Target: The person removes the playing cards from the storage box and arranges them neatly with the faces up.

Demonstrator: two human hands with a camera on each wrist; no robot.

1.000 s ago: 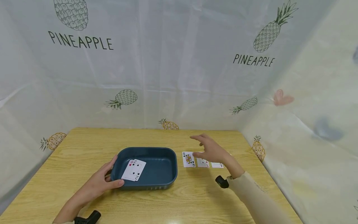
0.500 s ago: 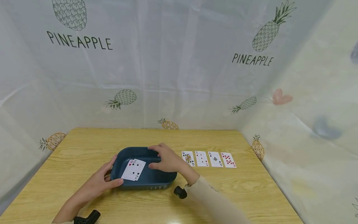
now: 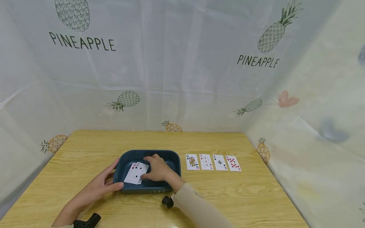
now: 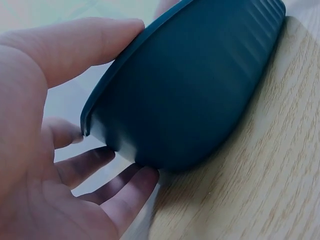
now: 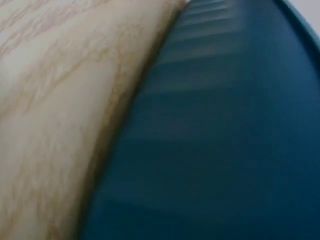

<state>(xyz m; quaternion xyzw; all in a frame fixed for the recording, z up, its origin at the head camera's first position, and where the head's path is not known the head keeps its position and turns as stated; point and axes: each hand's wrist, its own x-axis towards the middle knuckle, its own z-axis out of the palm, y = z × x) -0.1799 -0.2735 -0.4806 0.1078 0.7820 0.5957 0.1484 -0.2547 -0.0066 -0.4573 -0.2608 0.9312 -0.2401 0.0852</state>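
A dark blue plastic tray (image 3: 148,191) stands on the table. My left hand (image 3: 97,186) holds its left end; in the left wrist view the thumb lies on the rim and the fingertips touch the outer wall (image 4: 185,95). Inside, at the left, lie overlapping playing cards (image 3: 134,172), a two of spades over a red nine. My right hand (image 3: 159,171) reaches into the tray from the right, thumb and fingers spread around the right side of these cards, thumb tip over the two's lower corner. The right wrist view shows only the tray's outer wall (image 5: 200,115) and the table.
Right of the tray, face-up cards lie in a row: a queen of spades (image 3: 192,162), a three of diamonds (image 3: 206,162), an ace of spades (image 3: 220,162) and a ten of hearts (image 3: 233,163). A pineapple-print curtain (image 3: 176,72) hangs behind the wooden table (image 3: 137,209).
My right hand has moved left from above the row of cards into the tray, up to the two of spades, uncovering the row. The left hand and tray have stayed in place.
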